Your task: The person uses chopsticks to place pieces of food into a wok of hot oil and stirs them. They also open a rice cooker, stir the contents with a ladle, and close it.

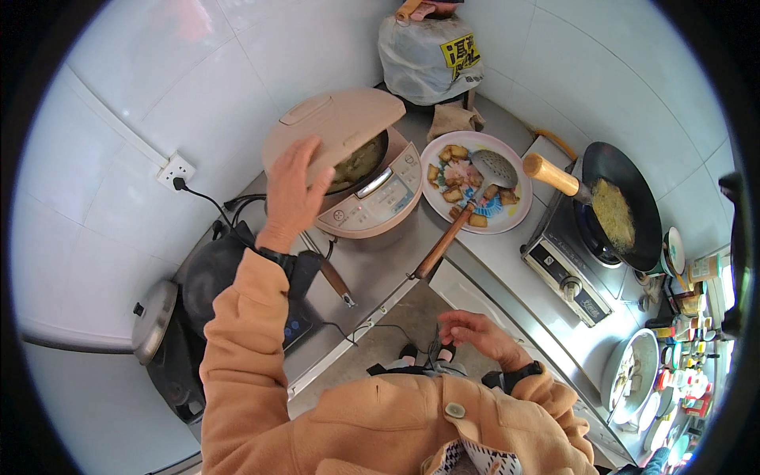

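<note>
My left hand (297, 190) rests with spread fingers on the lid (344, 119) of a pink electric rice cooker (374, 205). The lid is partly raised, and food shows in the dark inner pot (362, 163). My right hand (475, 333) hangs in front of my body with its fingers loosely curled, holding nothing. Right of the cooker, a patterned plate (521, 214) bears browned fried pieces (454, 195). A slotted metal skimmer (494, 167) with a wooden handle lies across it, the handle reaching over the counter's edge.
A black wok (644, 208) with a wooden handle (552, 174) and bubbling contents stands on a portable gas stove (564, 279). At left are a plugged wall socket (176, 170), a black pan (211, 285) and a metal lid (155, 320). A metal basin (611, 380) and jars stand at right.
</note>
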`<action>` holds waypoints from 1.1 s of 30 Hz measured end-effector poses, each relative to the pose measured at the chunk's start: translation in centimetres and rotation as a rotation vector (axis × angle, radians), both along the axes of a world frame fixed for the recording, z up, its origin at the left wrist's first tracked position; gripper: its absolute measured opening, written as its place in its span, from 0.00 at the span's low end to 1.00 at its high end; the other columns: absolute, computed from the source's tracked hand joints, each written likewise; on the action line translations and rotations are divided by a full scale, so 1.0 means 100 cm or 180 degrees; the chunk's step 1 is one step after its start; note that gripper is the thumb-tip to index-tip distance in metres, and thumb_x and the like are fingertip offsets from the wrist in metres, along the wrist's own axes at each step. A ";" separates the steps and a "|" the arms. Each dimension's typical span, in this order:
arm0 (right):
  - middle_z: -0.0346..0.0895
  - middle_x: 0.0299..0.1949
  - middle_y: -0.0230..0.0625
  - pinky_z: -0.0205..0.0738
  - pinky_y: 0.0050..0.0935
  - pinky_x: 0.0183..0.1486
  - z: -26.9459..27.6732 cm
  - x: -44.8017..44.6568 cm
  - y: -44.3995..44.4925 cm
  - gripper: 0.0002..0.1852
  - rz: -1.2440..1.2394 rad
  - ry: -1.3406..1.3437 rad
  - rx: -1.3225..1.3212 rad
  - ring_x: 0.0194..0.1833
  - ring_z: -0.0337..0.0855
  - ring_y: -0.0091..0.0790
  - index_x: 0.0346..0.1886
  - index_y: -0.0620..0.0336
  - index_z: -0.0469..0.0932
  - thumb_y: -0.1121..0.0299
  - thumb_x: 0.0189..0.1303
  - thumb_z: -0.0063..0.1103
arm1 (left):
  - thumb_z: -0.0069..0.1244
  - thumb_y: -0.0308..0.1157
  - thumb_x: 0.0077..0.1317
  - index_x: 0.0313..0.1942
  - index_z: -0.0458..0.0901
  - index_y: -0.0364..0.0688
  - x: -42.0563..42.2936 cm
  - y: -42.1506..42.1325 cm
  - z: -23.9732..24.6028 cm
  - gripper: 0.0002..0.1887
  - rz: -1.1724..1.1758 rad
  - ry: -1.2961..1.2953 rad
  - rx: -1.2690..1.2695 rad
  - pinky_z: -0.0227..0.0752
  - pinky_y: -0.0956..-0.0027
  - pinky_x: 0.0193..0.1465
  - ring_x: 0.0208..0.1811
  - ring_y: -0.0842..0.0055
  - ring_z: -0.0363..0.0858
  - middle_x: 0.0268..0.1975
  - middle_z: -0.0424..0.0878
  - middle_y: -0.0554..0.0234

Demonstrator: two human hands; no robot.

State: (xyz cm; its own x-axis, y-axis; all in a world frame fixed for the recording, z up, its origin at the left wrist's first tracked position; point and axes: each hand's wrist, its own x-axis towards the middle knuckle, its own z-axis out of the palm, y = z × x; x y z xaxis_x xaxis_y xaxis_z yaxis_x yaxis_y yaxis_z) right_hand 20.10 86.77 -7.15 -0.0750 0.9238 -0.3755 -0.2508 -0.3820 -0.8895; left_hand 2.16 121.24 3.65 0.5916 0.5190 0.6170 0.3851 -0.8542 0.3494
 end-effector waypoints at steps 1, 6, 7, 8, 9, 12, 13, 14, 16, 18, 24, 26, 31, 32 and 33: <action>0.78 0.44 0.32 0.72 0.25 0.51 0.000 -0.001 -0.001 0.19 0.0000 0.0019 -0.0027 0.46 0.78 0.25 0.61 0.62 0.69 0.68 0.69 0.50 | 0.47 0.43 0.66 0.55 0.74 0.40 -0.003 0.008 0.007 0.22 -0.0068 -0.0114 -0.0176 0.63 0.58 0.61 0.58 0.53 0.71 0.56 0.76 0.49; 0.78 0.44 0.33 0.72 0.26 0.51 0.001 -0.001 0.001 0.19 0.0009 -0.0039 -0.0072 0.45 0.78 0.25 0.61 0.62 0.69 0.68 0.69 0.51 | 0.41 0.45 0.71 0.52 0.76 0.37 -0.010 0.028 0.017 0.22 -0.0388 -0.0255 -0.0446 0.65 0.62 0.60 0.56 0.57 0.74 0.55 0.77 0.51; 0.78 0.44 0.33 0.72 0.26 0.51 0.002 -0.001 0.003 0.19 0.0028 -0.0076 -0.0070 0.45 0.78 0.26 0.61 0.62 0.69 0.68 0.69 0.51 | 0.41 0.45 0.71 0.52 0.77 0.37 -0.012 0.027 0.016 0.21 -0.0471 -0.0273 -0.0511 0.65 0.63 0.60 0.57 0.57 0.74 0.55 0.77 0.51; 0.78 0.44 0.34 0.72 0.26 0.51 0.003 0.000 0.007 0.19 0.0091 -0.0124 -0.0033 0.45 0.78 0.25 0.60 0.63 0.69 0.69 0.69 0.51 | 0.41 0.45 0.71 0.52 0.77 0.37 -0.012 0.028 0.015 0.21 -0.0522 -0.0270 -0.0617 0.65 0.63 0.60 0.57 0.58 0.74 0.56 0.77 0.51; 0.78 0.43 0.34 0.72 0.26 0.50 0.004 0.001 0.014 0.18 0.0152 -0.0172 0.0002 0.45 0.78 0.25 0.60 0.64 0.69 0.69 0.69 0.50 | 0.40 0.45 0.71 0.52 0.77 0.37 -0.013 0.027 0.014 0.21 -0.0559 -0.0250 -0.0543 0.65 0.63 0.60 0.58 0.58 0.73 0.56 0.77 0.51; 0.77 0.39 0.32 0.72 0.25 0.46 0.011 0.001 0.039 0.17 0.0284 -0.0519 0.0461 0.41 0.76 0.24 0.58 0.63 0.70 0.71 0.68 0.51 | 0.40 0.44 0.71 0.52 0.78 0.38 -0.018 0.024 0.014 0.21 -0.0564 -0.0148 -0.0546 0.65 0.64 0.61 0.58 0.59 0.73 0.57 0.77 0.52; 0.76 0.37 0.30 0.72 0.25 0.44 0.014 0.000 0.051 0.17 0.0331 -0.0751 0.0606 0.39 0.75 0.23 0.58 0.63 0.71 0.71 0.67 0.51 | 0.41 0.44 0.71 0.52 0.78 0.38 -0.018 0.023 0.014 0.21 -0.0568 -0.0149 -0.0577 0.65 0.64 0.61 0.59 0.59 0.73 0.57 0.76 0.52; 0.76 0.34 0.33 0.72 0.25 0.43 0.020 -0.002 0.060 0.15 0.0193 -0.0657 0.0746 0.38 0.74 0.23 0.55 0.65 0.72 0.72 0.66 0.51 | 0.41 0.44 0.71 0.53 0.78 0.38 -0.019 0.022 0.015 0.20 -0.0566 -0.0152 -0.0611 0.65 0.64 0.61 0.59 0.60 0.73 0.57 0.76 0.52; 0.76 0.35 0.35 0.73 0.28 0.43 0.031 -0.008 0.084 0.16 0.0103 -0.1221 0.0933 0.36 0.76 0.27 0.55 0.64 0.72 0.74 0.64 0.51 | 0.41 0.44 0.71 0.53 0.78 0.38 -0.019 0.019 0.015 0.21 -0.0491 -0.0124 -0.0618 0.65 0.65 0.61 0.59 0.60 0.73 0.57 0.76 0.53; 0.76 0.37 0.38 0.74 0.31 0.43 0.043 -0.014 0.106 0.17 0.0023 -0.2078 0.1326 0.37 0.77 0.33 0.54 0.64 0.72 0.75 0.61 0.53 | 0.42 0.44 0.71 0.52 0.78 0.38 -0.019 0.018 0.015 0.21 -0.0451 -0.0088 -0.0581 0.65 0.65 0.61 0.59 0.60 0.73 0.58 0.76 0.53; 0.69 0.52 0.44 0.67 0.42 0.54 0.057 -0.036 0.160 0.23 -0.0307 -0.4388 0.2497 0.52 0.72 0.47 0.54 0.63 0.72 0.75 0.51 0.57 | 0.44 0.44 0.70 0.52 0.79 0.38 -0.019 0.018 0.015 0.20 -0.0489 -0.0131 -0.0590 0.65 0.65 0.60 0.59 0.60 0.73 0.57 0.76 0.53; 0.66 0.57 0.45 0.62 0.45 0.59 0.056 -0.038 0.171 0.25 -0.0378 -0.5101 0.2613 0.59 0.67 0.47 0.54 0.63 0.72 0.72 0.50 0.60 | 0.44 0.43 0.70 0.51 0.79 0.38 -0.018 0.019 0.015 0.20 -0.0461 -0.0161 -0.0580 0.65 0.64 0.60 0.59 0.59 0.73 0.56 0.77 0.52; 0.61 0.62 0.48 0.53 0.51 0.63 0.052 -0.040 0.179 0.27 -0.0305 -0.5160 0.2719 0.65 0.59 0.49 0.57 0.61 0.71 0.68 0.50 0.63 | 0.43 0.46 0.70 0.51 0.79 0.38 -0.018 0.019 0.015 0.21 -0.0457 -0.0244 -0.0592 0.65 0.63 0.61 0.59 0.59 0.73 0.56 0.77 0.52; 0.60 0.62 0.48 0.53 0.51 0.63 0.052 -0.041 0.180 0.28 -0.0261 -0.5131 0.2683 0.66 0.58 0.49 0.57 0.61 0.71 0.68 0.50 0.63 | 0.43 0.46 0.70 0.51 0.79 0.38 -0.018 0.019 0.016 0.21 -0.0461 -0.0237 -0.0596 0.65 0.63 0.61 0.59 0.59 0.73 0.56 0.77 0.51; 0.60 0.63 0.47 0.53 0.51 0.64 0.052 -0.042 0.181 0.28 -0.0273 -0.5157 0.2703 0.66 0.58 0.49 0.57 0.60 0.71 0.68 0.49 0.63 | 0.43 0.46 0.70 0.51 0.79 0.38 -0.017 0.019 0.016 0.21 -0.0434 -0.0234 -0.0576 0.65 0.63 0.61 0.59 0.59 0.72 0.56 0.77 0.51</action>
State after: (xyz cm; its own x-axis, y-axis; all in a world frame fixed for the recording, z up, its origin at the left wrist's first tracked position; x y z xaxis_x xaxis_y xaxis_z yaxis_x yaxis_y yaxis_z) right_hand 15.94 104.90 -1.99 -0.1045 0.8623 0.4956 0.9613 0.2153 -0.1720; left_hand 0.42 123.15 5.23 0.6207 0.5434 0.5652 0.2382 -0.8175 0.5244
